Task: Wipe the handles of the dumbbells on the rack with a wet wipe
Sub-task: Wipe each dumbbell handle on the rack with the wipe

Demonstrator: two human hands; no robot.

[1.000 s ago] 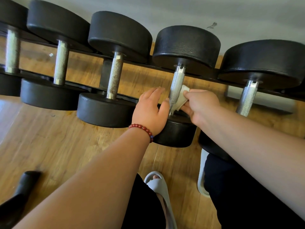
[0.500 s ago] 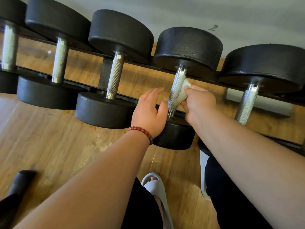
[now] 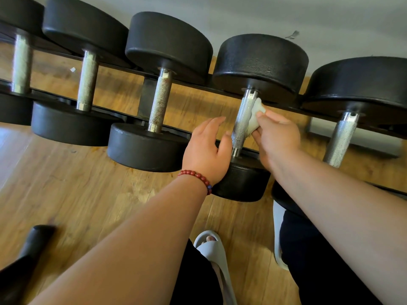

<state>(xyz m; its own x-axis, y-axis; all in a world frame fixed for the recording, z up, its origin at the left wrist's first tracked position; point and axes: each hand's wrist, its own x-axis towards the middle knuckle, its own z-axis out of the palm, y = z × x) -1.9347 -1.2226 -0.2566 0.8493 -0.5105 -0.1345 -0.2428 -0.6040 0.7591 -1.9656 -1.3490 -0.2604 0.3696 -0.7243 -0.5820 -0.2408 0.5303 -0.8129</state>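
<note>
**A:** From the head view, where is the wet wipe [image 3: 255, 117]?

**B:** It is bunched up white against the right side of the handle [image 3: 242, 122] of the fourth dumbbell [image 3: 259, 62] from the left. It sits on the upper half of that knurled steel bar, just below the far weight head.

**A:** And the right grip [image 3: 278, 137]?

**B:** It is a bare hand with its fingertips curled in, pinching the wipe and pressing it to the bar.

**A:** The left grip [image 3: 207, 155]?

**B:** It has hold of nothing, and its fingers are loosely spread and relaxed. It lies over the left edge of the same dumbbell's near weight head. The thumb is just beside the lower handle, but I cannot tell whether it touches. A bracelet [image 3: 196, 176] of red beads circles the wrist.

**A:** How do the dumbbells lie?

**B:** Five are in view, side by side across the black rack [image 3: 145, 97]. Their handles bridge its two rails and their black round heads hang outside them. The rightmost one is partly hidden behind the right forearm.

**A:** Anything else?

**B:** There is a wooden floor [image 3: 77, 194] under the rack and a pale wall [image 3: 286, 14] behind it. A grey slipper [image 3: 211, 245] shows between the forearms. A blurred dark object [image 3: 28, 249] sits at the lower left.
</note>
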